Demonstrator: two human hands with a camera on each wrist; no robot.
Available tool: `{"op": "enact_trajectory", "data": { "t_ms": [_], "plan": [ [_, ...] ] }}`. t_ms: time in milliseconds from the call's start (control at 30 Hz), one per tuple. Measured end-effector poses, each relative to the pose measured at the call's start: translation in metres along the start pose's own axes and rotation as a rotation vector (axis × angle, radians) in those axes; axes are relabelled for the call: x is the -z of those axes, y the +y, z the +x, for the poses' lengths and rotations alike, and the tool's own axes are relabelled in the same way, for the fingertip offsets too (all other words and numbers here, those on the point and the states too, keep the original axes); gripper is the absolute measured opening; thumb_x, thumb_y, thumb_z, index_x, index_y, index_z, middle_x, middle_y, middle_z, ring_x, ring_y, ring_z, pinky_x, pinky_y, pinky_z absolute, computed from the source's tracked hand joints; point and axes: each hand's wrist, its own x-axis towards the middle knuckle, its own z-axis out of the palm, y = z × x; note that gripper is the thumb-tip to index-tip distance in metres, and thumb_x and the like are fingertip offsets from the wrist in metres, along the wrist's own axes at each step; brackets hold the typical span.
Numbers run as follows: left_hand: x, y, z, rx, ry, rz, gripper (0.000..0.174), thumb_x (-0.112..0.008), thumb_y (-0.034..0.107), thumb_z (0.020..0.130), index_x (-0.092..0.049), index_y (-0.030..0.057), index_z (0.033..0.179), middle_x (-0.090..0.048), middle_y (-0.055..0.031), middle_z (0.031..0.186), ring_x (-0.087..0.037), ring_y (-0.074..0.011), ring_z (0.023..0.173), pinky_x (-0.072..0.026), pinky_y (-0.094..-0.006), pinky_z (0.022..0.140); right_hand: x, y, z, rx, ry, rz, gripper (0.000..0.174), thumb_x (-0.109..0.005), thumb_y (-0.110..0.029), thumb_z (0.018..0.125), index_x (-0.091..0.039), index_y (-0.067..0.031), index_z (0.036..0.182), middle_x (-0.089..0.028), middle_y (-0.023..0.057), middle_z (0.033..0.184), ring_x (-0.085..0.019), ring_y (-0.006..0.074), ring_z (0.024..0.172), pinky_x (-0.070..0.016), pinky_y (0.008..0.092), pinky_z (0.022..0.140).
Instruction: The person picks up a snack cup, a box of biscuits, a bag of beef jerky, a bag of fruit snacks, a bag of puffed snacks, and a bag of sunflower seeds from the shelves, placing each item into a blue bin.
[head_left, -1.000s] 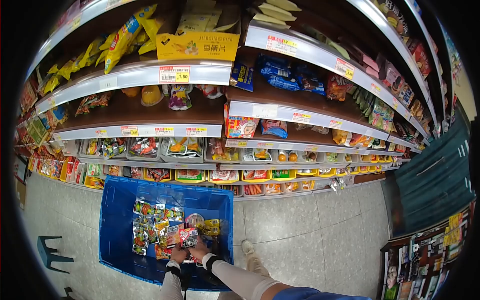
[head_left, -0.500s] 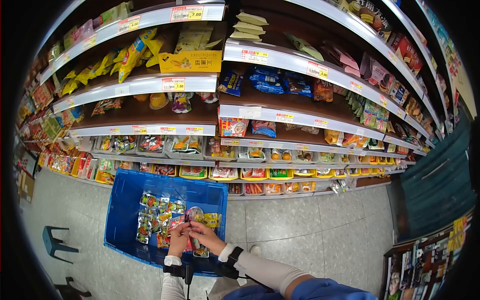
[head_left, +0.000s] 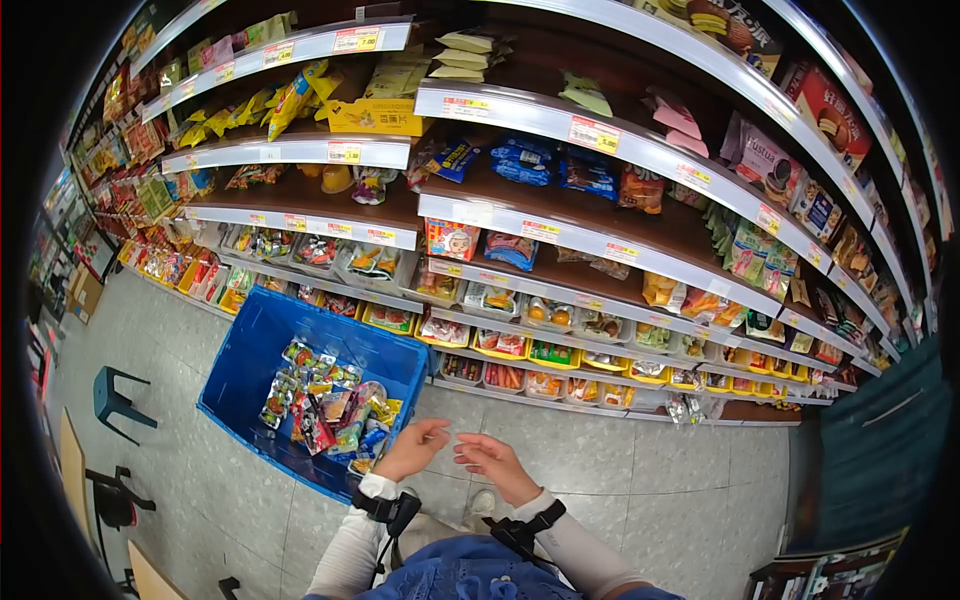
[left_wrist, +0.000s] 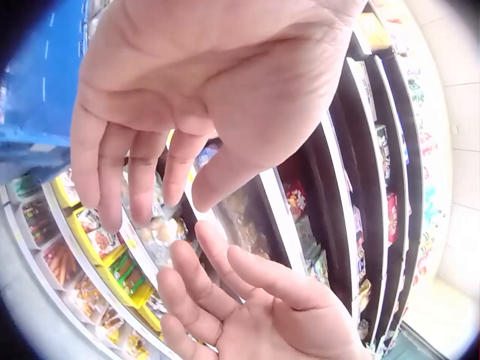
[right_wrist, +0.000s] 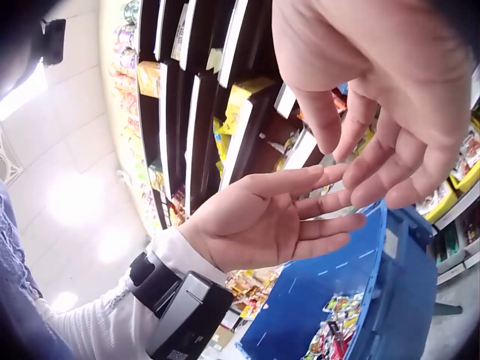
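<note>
Both hands hang empty in front of the body in the head view, palms turned toward each other with a small gap between. The left hand (head_left: 412, 450) is beside the right edge of the blue crate (head_left: 225, 395), fingers relaxed. The right hand (head_left: 497, 467) is over the floor, its fingers slightly bent. Snack packets (head_left: 335, 400) lie in a loose heap inside the crate. In the left wrist view the left hand (left_wrist: 202, 97) spans the top, with the right hand (left_wrist: 262, 307) below it. Nothing is between them.
Shelves of packaged snacks (head_left: 520, 160) rise ahead, with rows of small bins (head_left: 500, 343) low down. A dark green stool (head_left: 122, 403) stands on the floor at the left. A dark green cover (head_left: 865, 450) hangs at the right, and a shoe (head_left: 482, 503) shows below the hands.
Both hands have left the packets, moved right out of the crate and separated. The head view has turned, so the crate sits tilted and further left.
</note>
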Motion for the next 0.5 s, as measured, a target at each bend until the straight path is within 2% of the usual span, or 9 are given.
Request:
{"op": "enact_trajectory", "data": {
  "t_ms": [33,100,133,200,367,433,500],
  "plan": [
    [-0.014,0.006,0.004,0.000,0.006,-0.002,0.033,-0.058,0.018,0.083,-0.056,0.0045,0.114,-0.062,-0.0061,0.088,-0.056,-0.0127,0.075,-0.0454,-0.0249,0.069,0.013,0.000,-0.008,-0.001,-0.005,-0.003,0.034,-0.051,-0.023,0.090,-0.050,-0.0085,0.121,-0.057,0.0059,0.110,-0.056,0.0148,0.099,-0.0430,0.0262,0.082],
    [-0.042,0.018,0.011,-0.026,-0.110,0.034,0.033,-0.058,0.018,0.083,-0.056,0.0058,0.114,-0.062,-0.0071,0.088,-0.057,-0.0141,0.075,-0.0459,-0.0259,0.069,0.035,-0.002,-0.024,0.034,0.083,0.053,0.033,-0.052,-0.020,0.090,-0.050,-0.0069,0.120,-0.058,0.0066,0.110,-0.056,0.0157,0.099,-0.0433,0.0267,0.083],
    [-0.053,0.031,0.012,-0.014,-0.159,0.052,0.031,-0.056,0.013,0.085,-0.054,0.0037,0.115,-0.060,-0.0034,0.086,-0.053,-0.0092,0.077,-0.0441,-0.0232,0.068,0.044,-0.004,-0.032,0.030,0.079,0.048,0.033,-0.052,-0.020,0.090,-0.050,-0.0069,0.120,-0.058,0.0066,0.110,-0.056,0.0157,0.099,-0.0433,0.0267,0.083],
    [-0.074,0.044,0.014,-0.045,-0.191,0.061,0.031,-0.056,0.013,0.085,-0.054,0.0040,0.116,-0.060,-0.0034,0.086,-0.053,-0.0092,0.076,-0.0441,-0.0231,0.068,0.057,-0.009,-0.046,0.064,0.167,0.099,0.032,-0.051,-0.018,0.089,-0.050,-0.0054,0.119,-0.058,0.0073,0.108,-0.057,0.0169,0.098,-0.0440,0.0279,0.083],
    [-0.101,0.047,0.021,-0.091,-0.263,0.105,0.032,-0.055,0.012,0.085,-0.053,0.0044,0.117,-0.059,-0.0033,0.085,-0.053,-0.0092,0.075,-0.0439,-0.0230,0.067,0.080,-0.007,-0.066,0.089,0.243,0.158,0.031,-0.053,-0.018,0.088,-0.053,-0.0068,0.117,-0.060,0.0063,0.105,-0.058,0.0152,0.094,-0.0447,0.0267,0.080],
    [-0.104,0.046,0.027,-0.128,-0.248,0.132,0.034,-0.058,0.020,0.082,-0.056,0.0044,0.112,-0.063,-0.0085,0.087,-0.059,-0.0184,0.077,-0.0463,-0.0293,0.072,0.086,-0.006,-0.069,0.093,0.255,0.164,0.031,-0.054,-0.017,0.088,-0.053,-0.0069,0.117,-0.060,0.0065,0.105,-0.058,0.0153,0.094,-0.0445,0.0266,0.080],
    [-0.103,0.045,0.034,-0.135,-0.234,0.108,0.034,-0.058,0.020,0.082,-0.056,0.0045,0.112,-0.063,-0.0080,0.086,-0.058,-0.0174,0.076,-0.0461,-0.0289,0.071,0.093,-0.004,-0.067,0.114,0.259,0.161,0.031,-0.054,-0.017,0.088,-0.053,-0.0071,0.117,-0.060,0.0066,0.105,-0.058,0.0155,0.094,-0.0440,0.0266,0.080]
  ]
}}
